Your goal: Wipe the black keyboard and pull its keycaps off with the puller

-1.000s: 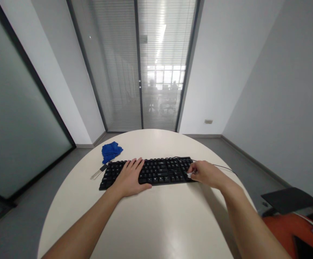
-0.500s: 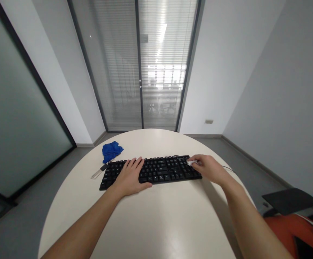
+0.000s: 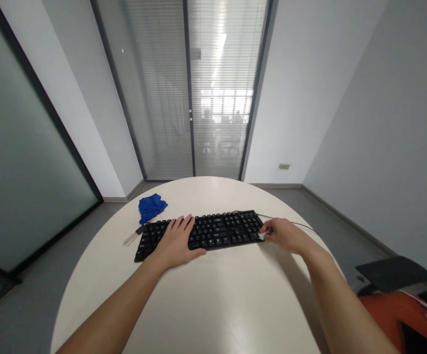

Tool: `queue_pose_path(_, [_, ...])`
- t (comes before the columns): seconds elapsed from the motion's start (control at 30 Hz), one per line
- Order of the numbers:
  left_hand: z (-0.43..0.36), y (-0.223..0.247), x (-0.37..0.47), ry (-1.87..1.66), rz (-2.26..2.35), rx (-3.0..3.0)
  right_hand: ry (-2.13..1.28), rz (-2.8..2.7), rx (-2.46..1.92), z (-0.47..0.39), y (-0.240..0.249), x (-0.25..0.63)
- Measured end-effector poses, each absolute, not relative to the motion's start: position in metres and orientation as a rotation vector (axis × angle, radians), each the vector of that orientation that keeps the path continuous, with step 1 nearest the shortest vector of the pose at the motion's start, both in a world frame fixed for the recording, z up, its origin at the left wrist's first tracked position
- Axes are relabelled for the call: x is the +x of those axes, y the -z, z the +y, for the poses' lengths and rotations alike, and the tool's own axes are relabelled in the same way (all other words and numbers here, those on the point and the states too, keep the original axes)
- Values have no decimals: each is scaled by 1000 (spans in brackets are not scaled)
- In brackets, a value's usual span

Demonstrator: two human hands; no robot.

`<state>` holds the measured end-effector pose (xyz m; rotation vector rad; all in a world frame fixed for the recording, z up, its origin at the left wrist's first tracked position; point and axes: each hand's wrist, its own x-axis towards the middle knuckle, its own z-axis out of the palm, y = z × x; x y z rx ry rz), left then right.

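Observation:
A black keyboard [image 3: 218,231] lies on the pale table, tilted slightly so that its right end is farther from me. My left hand [image 3: 178,242] rests over its left part, fingers spread on the keys and thumb along the front edge. At the keyboard's right end, my right hand [image 3: 281,234] pinches a small crumpled white tissue [image 3: 262,236] against the lower right corner. Most of the tissue is hidden by the fingers. Some keys are covered by my left hand.
A crumpled blue cloth [image 3: 151,207] lies behind the keyboard's left end. Beside it is a thin, pale two-pronged tool [image 3: 132,237] with a dark end. The keyboard's cable [image 3: 301,224] runs right over the table [image 3: 213,295]. An orange chair [image 3: 386,314] stands at the right.
My right hand has moved toward me with the tissue, from the upper number keys to the lower right corner. The keyboard's right end has shifted slightly left. My left hand has stayed nearly in place.

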<state>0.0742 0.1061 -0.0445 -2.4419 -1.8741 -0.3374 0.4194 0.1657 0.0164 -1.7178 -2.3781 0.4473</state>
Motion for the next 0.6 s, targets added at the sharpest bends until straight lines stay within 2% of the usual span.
queue_pose_path(0.27, [103, 41, 72, 329, -1864, -2483, -36, -2178, -1544, 186, 0, 410])
queue_pose_path(0.6, [103, 40, 73, 364, -1885, -2491, -6, -2377, -1550, 197, 14, 403])
